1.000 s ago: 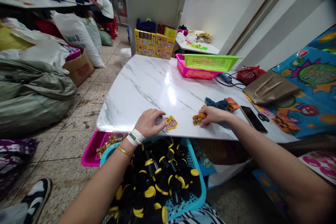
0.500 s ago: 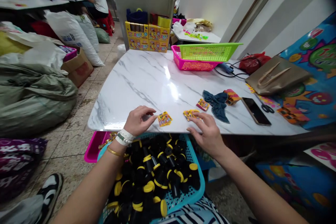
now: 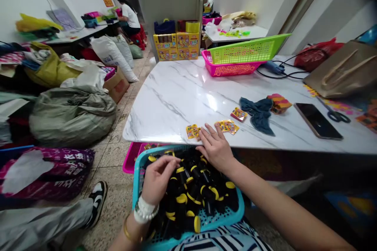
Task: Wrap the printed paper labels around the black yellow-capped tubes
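Lying in a heap in the turquoise basket (image 3: 136, 173) at the lower centre of the frame, the black tubes with yellow caps (image 3: 194, 189) share no common direction: some run their long axis from upper left to lower right, others lie across them, and a few show only a yellow end. The basket's near edge is covered by striped cloth at the bottom of the frame, and the pink tray (image 3: 130, 159) beside it is mostly hidden under the marble table (image 3: 182, 94). The left hand (image 3: 157, 178) rests on the heap with its fingers curled down among the tubes; the fingertips are buried, so whether it grasps one cannot be told. The right hand (image 3: 216, 150) lies flat on the table's near edge, just above the basket, with fingers spread and nothing clasped. Its index finger touches a small yellow sticker packet (image 3: 192, 130) lying flat, and a second packet (image 3: 228, 126) sits just beyond the other fingertips. Further right lie a third packet (image 3: 238, 114), a blue cloth (image 3: 259, 111) and a phone (image 3: 318, 120).
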Demonstrator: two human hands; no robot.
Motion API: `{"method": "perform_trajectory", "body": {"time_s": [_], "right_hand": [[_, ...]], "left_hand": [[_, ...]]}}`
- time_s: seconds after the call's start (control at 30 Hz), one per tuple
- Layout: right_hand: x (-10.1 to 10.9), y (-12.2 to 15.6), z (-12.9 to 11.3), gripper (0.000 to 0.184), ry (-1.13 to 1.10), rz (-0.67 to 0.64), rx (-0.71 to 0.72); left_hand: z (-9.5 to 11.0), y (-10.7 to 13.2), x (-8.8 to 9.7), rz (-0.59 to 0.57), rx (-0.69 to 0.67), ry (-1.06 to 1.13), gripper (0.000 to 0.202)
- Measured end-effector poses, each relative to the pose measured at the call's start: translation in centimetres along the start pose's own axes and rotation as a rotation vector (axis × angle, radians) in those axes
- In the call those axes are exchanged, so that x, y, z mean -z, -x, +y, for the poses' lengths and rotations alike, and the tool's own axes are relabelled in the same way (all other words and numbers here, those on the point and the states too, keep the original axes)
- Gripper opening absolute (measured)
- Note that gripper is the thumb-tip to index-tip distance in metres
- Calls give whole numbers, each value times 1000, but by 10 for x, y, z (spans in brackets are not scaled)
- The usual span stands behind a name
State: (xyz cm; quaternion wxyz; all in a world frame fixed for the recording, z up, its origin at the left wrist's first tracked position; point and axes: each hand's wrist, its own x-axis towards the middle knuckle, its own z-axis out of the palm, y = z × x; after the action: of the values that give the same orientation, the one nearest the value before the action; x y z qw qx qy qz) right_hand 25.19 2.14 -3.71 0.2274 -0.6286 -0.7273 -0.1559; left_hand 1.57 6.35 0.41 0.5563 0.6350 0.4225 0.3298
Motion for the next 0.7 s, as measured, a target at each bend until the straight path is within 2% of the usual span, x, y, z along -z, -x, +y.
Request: {"method": "perform_trajectory", "body": {"time_s": [0.07, 0.13, 0.23, 0.3, 0.37, 0.5, 0.53, 0.57, 0.63, 0.7], "right_hand": [[-3, 7, 4, 41, -22, 69, 42], [-6, 10, 7, 38, -40, 116, 66], [-8, 11, 8, 41, -59, 151, 60], [-8, 11, 7, 40, -83, 154, 35], [-8, 10, 6, 38, -108, 159, 14], [-9, 10, 5, 37, -131, 184, 14], [-9, 10, 5, 36, -142, 195, 13], [-9, 10, 5, 34, -160, 207, 9], [-9, 10, 5, 27, -216, 237, 0], [-7, 9, 4, 21, -270, 264, -17]], "left_hand": [[-5, 23, -7, -36, 118, 88, 25], [-9, 36, -16, -54, 229, 218, 28], [-12, 37, -27, -53, 367, 415, 34], [-10, 29, -31, -41, 392, 444, 36], [-4, 12, -32, -9, 277, 322, 33], [20, -44, -25, 146, -255, -184, 17], [26, -59, -23, 185, -344, -265, 14], [31, -70, -22, 174, -376, -303, 14], [36, -82, -24, 89, -340, -252, 19], [32, -77, -30, -5, -242, -129, 25]]}}
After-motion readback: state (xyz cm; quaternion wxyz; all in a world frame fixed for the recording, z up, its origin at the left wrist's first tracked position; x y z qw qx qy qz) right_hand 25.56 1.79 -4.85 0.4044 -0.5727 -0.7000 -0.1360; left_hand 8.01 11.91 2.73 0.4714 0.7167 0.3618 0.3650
